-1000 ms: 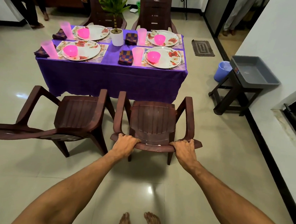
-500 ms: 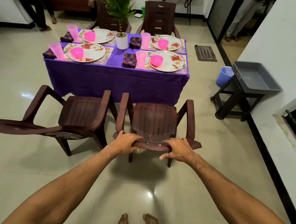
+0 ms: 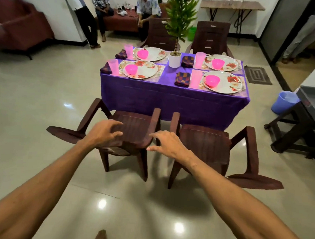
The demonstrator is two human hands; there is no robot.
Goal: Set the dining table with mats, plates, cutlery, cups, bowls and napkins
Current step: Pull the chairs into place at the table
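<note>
Both your hands are released, fingers loosely spread, grasping nothing: left hand (image 3: 105,133) over the back of the brown chair (image 3: 134,129), right hand (image 3: 168,145) just beside that back's right edge. Beyond both hands, the purple-draped surface (image 3: 172,96) carries four plates (image 3: 232,85) with pink bowls (image 3: 212,80), cups (image 3: 113,66) and napkins (image 3: 182,78).
</note>
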